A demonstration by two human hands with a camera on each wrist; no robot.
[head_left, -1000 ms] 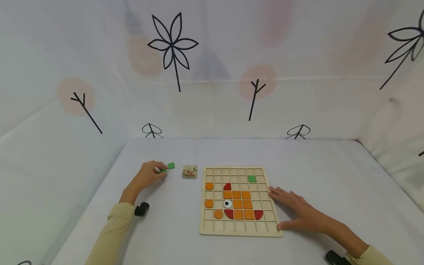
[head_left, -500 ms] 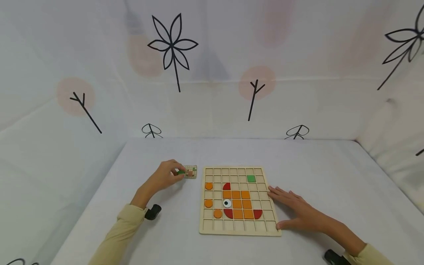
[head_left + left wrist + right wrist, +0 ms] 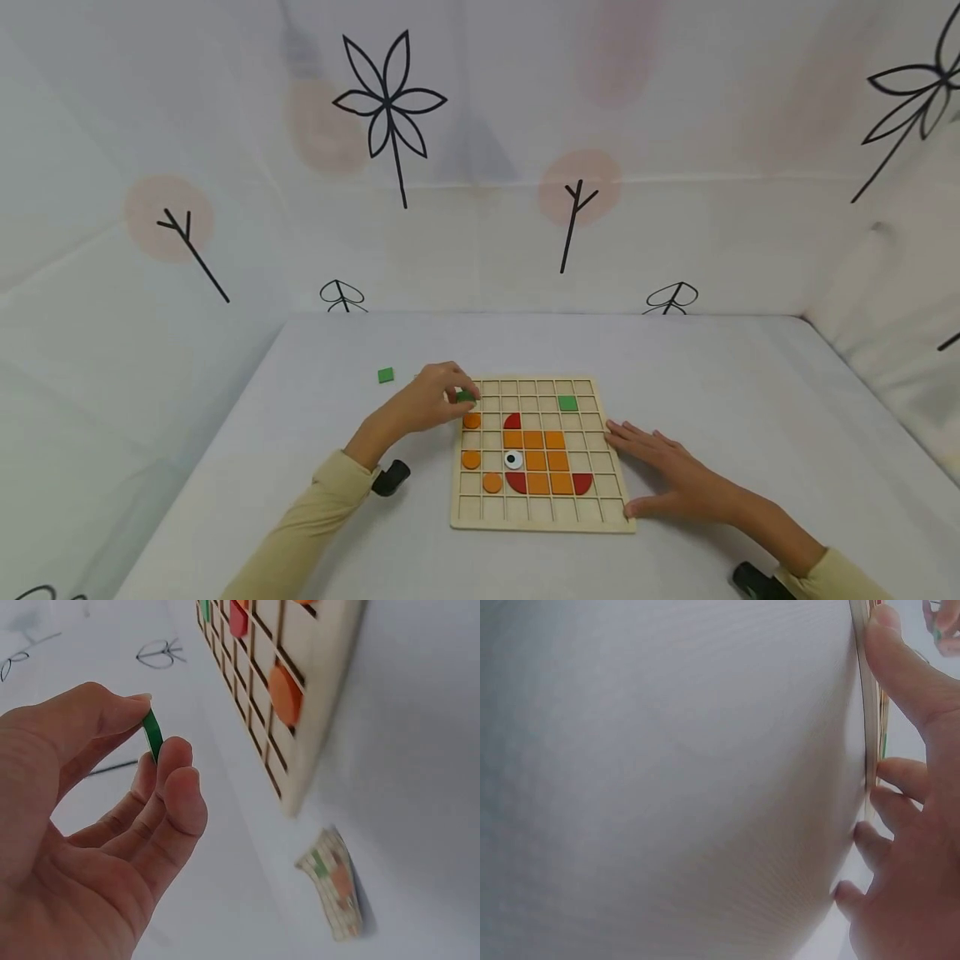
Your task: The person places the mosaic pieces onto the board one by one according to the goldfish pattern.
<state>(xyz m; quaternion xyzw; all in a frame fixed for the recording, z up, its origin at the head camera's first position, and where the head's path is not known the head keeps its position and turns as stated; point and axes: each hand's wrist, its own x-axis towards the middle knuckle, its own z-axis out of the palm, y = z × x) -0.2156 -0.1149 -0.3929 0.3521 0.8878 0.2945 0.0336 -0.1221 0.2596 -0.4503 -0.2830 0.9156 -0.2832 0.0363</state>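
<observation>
My left hand (image 3: 435,396) is over the far left corner of a wooden grid board (image 3: 525,514). Between thumb and fingers it pinches a green square tile (image 3: 154,733), seen edge-on in the left wrist view and held off the board. On the board, orange squares (image 3: 536,462), red quarter-round tiles (image 3: 582,483) and a white eye disc (image 3: 513,459) form a fish shape. Orange discs (image 3: 471,459) sit to its left, and one green tile (image 3: 567,403) lies at the far right. Fingers spread, my right hand (image 3: 686,479) rests along the board's right edge, thumb touching it.
Another green square tile (image 3: 386,375) lies on the white table left of the board. A small creased pattern card (image 3: 335,885) sits beside the board, mostly hidden behind my left hand in the head view. White printed cloth walls (image 3: 480,242) stand around the table.
My left hand has carried the green tile rightward from the left of the table, past the pattern card, to over the board's corner. The right hand has stayed at the board's edge.
</observation>
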